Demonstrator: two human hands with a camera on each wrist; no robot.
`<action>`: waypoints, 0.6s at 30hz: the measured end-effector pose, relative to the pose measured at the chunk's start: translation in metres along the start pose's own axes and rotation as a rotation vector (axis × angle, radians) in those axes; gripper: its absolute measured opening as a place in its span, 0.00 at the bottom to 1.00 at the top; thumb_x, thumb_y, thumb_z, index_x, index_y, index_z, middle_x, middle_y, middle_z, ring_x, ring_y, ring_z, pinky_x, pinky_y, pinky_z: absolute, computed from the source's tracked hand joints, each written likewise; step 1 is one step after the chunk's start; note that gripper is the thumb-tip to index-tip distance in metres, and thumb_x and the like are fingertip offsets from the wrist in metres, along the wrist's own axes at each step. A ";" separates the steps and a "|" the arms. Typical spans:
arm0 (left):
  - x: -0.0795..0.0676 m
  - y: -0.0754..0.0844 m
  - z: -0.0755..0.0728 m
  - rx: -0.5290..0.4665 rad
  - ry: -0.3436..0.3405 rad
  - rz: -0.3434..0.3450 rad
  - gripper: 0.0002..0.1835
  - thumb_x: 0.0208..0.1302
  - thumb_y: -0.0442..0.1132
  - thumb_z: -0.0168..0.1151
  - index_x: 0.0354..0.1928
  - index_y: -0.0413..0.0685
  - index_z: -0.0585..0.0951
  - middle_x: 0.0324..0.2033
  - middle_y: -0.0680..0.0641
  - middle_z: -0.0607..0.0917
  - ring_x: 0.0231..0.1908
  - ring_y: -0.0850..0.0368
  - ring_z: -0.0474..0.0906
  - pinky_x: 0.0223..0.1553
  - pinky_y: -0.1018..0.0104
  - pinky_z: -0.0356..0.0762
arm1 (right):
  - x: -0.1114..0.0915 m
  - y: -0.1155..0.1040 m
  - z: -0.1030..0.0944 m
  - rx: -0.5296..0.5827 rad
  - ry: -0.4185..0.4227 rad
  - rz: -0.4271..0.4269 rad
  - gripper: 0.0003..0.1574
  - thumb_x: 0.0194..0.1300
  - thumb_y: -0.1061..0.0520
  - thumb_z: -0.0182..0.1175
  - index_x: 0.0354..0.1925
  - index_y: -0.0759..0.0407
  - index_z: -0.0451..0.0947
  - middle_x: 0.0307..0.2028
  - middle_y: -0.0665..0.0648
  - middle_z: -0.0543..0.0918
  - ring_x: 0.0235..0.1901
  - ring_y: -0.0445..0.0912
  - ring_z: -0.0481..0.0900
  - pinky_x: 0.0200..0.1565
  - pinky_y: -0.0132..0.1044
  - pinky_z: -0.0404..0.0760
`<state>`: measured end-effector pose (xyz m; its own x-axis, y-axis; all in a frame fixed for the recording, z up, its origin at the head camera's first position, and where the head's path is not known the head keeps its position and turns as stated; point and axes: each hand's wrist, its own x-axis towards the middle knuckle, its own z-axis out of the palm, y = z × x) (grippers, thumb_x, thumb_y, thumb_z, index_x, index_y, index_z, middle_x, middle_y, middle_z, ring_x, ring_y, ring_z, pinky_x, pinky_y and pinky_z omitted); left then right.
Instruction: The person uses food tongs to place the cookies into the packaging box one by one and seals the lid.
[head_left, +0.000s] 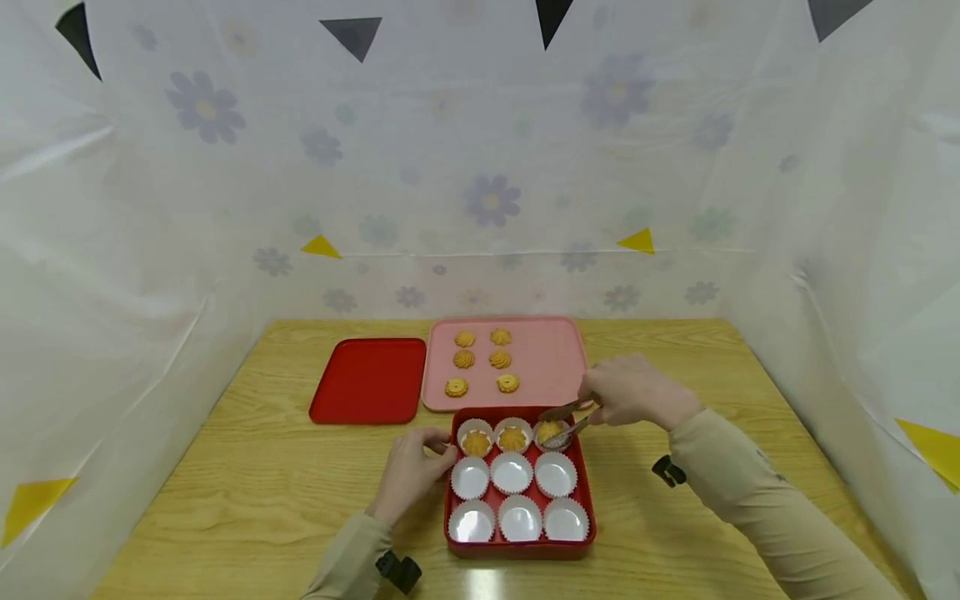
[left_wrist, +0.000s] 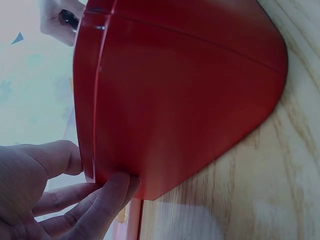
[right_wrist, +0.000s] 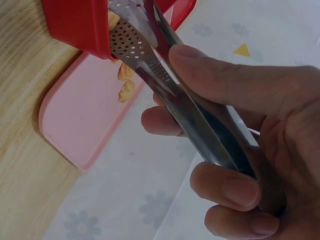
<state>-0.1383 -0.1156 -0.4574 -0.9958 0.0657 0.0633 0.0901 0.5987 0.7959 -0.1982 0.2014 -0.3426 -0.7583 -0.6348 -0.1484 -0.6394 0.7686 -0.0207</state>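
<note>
A red box [head_left: 587, 508] stands on the table, with rows of white paper cups inside. Two cups in its far row hold golden piped cookies [head_left: 476, 443]. Over the far right cup, another cookie [head_left: 550, 431] lies between the tips of metal tongs [head_left: 573, 429]. My right hand [head_left: 637, 392] grips these tongs; one perforated tip [right_wrist: 131, 42] shows in the right wrist view. My left hand [head_left: 412, 467] holds the box at its left side near the far corner, thumb at the rim and fingertips [left_wrist: 117, 182] against the outer wall. The middle and near cups [head_left: 512, 472] have no cookies.
Behind the box lies a pink tray [head_left: 551, 358] with several cookies [head_left: 464, 359] on its left half. A flat red tray [head_left: 369, 379] sits to its left. Pale floral sheets [head_left: 491, 167] enclose the wooden table [head_left: 247, 492] at the back and sides.
</note>
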 end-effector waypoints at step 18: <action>-0.002 0.001 -0.001 -0.001 0.007 0.021 0.10 0.57 0.34 0.68 0.41 0.39 0.88 0.29 0.46 0.89 0.32 0.58 0.80 0.29 0.72 0.72 | -0.005 0.001 0.000 0.050 0.021 0.033 0.07 0.53 0.52 0.75 0.30 0.46 0.84 0.26 0.44 0.80 0.26 0.37 0.72 0.27 0.34 0.70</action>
<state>-0.1361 -0.1159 -0.4568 -0.9939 0.0721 0.0840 0.1105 0.5969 0.7947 -0.1948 0.2058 -0.3421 -0.7818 -0.6101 -0.1289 -0.6071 0.7919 -0.0658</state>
